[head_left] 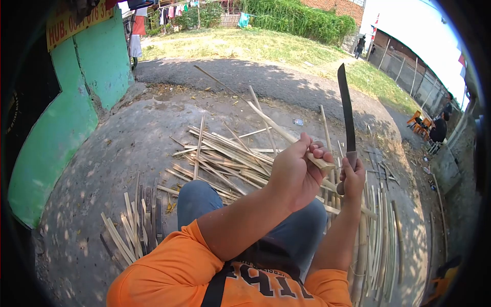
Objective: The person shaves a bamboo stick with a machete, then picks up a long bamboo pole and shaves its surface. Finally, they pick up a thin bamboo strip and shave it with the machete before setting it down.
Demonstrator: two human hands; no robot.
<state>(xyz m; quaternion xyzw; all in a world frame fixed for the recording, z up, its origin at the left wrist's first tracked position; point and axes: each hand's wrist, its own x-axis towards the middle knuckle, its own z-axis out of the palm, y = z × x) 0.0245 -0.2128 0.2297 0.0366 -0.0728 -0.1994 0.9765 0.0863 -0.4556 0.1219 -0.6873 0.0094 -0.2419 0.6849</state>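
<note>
My left hand [299,169] is closed around a pale bamboo strip [273,124], whose near end sticks out by the fingers and whose far end points up and away to the left. Just right of it, my right hand [353,179] grips the handle of a long machete [348,110]. The dark blade stands nearly upright, apart from the strip. Beneath and beyond my hands, a loose pile of split bamboo strips [230,156] lies on the ground.
More strips stand or lie at the lower left [128,233] and lower right [381,240]. A green wall [56,138] rises on the left. Beyond the road [230,74] is grass. A person [439,129] sits far right near orange chairs [417,123]; another person [360,47] is farther back.
</note>
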